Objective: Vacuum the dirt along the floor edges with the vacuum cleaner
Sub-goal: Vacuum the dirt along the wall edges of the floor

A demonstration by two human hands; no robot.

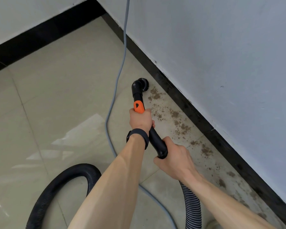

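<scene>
A black vacuum wand (156,139) with an orange collar (138,106) ends in a round brush nozzle (141,84) that sits on the beige tile floor close to the black skirting. My left hand (140,119) grips the wand just below the orange collar. My right hand (173,158) grips the wand's lower end where the ribbed hose (192,205) joins it. Brown dirt (173,115) lies scattered along the floor edge, from just right of the nozzle down to the lower right.
The black skirting (196,111) runs diagonally under a white wall (221,47); a second skirting (40,35) meets it at the far corner. A grey power cable (116,90) hangs down the wall and trails across the tiles. The black hose loops at lower left (56,184).
</scene>
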